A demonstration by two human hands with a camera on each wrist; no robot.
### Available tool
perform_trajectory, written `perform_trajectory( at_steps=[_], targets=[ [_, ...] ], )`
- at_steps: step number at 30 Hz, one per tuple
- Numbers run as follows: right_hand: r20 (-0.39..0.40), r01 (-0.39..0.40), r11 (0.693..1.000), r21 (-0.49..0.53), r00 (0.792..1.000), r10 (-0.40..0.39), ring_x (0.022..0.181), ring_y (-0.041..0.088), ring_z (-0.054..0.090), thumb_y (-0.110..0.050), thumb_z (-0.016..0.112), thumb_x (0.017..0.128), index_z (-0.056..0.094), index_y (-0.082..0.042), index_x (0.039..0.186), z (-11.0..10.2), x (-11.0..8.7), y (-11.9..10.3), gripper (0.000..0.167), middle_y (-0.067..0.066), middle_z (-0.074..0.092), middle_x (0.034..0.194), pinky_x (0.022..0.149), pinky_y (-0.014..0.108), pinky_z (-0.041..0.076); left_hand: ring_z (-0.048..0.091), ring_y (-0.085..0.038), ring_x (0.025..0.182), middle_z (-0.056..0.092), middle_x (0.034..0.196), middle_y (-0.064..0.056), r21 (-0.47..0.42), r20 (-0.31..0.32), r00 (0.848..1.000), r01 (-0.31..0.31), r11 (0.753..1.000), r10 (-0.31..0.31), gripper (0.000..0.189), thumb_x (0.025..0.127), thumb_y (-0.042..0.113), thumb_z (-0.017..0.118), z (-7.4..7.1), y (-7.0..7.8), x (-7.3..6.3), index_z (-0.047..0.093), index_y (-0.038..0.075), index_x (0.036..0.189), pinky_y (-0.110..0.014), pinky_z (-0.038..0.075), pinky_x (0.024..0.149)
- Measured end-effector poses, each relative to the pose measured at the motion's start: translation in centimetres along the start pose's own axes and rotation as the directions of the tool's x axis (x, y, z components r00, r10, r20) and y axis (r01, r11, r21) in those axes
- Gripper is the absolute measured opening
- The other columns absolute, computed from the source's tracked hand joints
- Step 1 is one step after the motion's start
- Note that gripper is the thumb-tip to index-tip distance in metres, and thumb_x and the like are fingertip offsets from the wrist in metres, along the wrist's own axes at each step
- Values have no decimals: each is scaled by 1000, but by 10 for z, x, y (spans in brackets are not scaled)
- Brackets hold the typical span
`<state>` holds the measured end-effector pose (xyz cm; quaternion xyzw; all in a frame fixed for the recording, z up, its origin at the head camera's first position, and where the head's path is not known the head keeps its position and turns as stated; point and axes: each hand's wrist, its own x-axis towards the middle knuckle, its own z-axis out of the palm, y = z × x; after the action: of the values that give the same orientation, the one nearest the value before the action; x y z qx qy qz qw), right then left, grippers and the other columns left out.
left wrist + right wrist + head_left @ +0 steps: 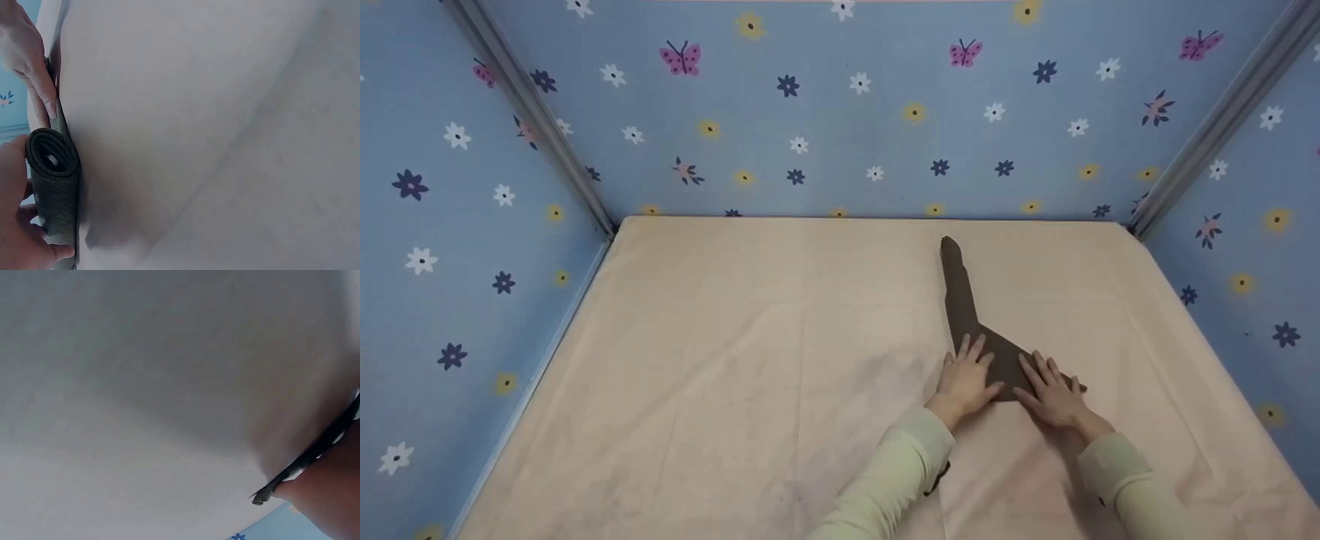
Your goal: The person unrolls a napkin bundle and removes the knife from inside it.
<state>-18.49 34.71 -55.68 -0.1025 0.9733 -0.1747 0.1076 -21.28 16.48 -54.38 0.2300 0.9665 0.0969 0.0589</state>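
Note:
A dark brown cloth (1003, 364) lies right of the middle of the table. Its narrow strip (958, 289) reaches toward the back wall, and a wider, pointed part spreads nearer the person. In the left wrist view, part of the cloth forms a thick coil (56, 202) with its spiral end showing. My left hand (962, 381) rests on the cloth's left side, fingers spread and fairly straight. On the pointed part lies my right hand (1056, 397), fingers extended forward. The right wrist view shows its thumb (292, 489) at the thin cloth edge (304, 461).
A pale, lightly creased sheet (712, 337) covers the table. Blue panels with flowers and butterflies stand behind it (855, 112) and on both sides. Grey metal posts (536, 112) mark the back corners. Light green sleeves (885, 472) cover the forearms.

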Motion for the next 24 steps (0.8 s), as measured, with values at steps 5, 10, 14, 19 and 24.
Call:
perform_trajectory(
  at_steps=[5, 10, 14, 19, 24],
  targets=[
    [0, -6, 1000, 15, 1000, 6, 127, 47, 2, -41, 39, 93, 19, 2, 139, 0, -1, 0, 66, 27, 5, 142, 88, 71, -1, 9, -18, 134, 13, 147, 5, -30, -12, 1000, -10, 1000, 10, 55, 87, 54, 41, 0, -3, -2, 39, 25, 135, -38, 27, 101],
    [5, -15, 1000, 17, 1000, 15, 127, 47, 2, -42, 39, 92, 18, 1, 139, 0, -1, 0, 67, 27, 4, 142, 88, 71, -1, 11, -19, 133, 14, 147, 5, -45, -17, 1000, -17, 999, 16, 55, 87, 54, 41, 0, -6, -3, 39, 26, 135, -38, 28, 100],
    [11, -15, 1000, 18, 1000, 15, 127, 47, 1, -42, 38, 93, 18, 1, 140, 0, -1, 0, 67, 28, 4, 142, 88, 70, -1, 13, -19, 133, 14, 147, 4, -58, -21, 1000, -24, 998, 23, 56, 87, 54, 40, -2, -9, -4, 38, 25, 135, -38, 29, 100],
    [7, -7, 1000, 21, 1000, 7, 127, 47, 2, -42, 38, 93, 18, 1, 140, 1, -1, 0, 67, 28, 4, 142, 87, 71, -1, 13, -19, 133, 14, 147, 4, -78, -19, 999, -37, 996, 36, 56, 88, 54, 40, -2, -13, -5, 38, 25, 135, -39, 29, 100],
    [6, -13, 1000, 25, 1000, 13, 128, 46, 1, -43, 37, 93, 17, 0, 140, 0, -1, -1, 67, 27, 3, 143, 88, 71, -2, 15, -19, 133, 15, 147, 3, -118, -24, 999, -50, 992, 48, 56, 88, 53, 41, -3, -19, -8, 38, 24, 136, -39, 29, 100]
  ],
)
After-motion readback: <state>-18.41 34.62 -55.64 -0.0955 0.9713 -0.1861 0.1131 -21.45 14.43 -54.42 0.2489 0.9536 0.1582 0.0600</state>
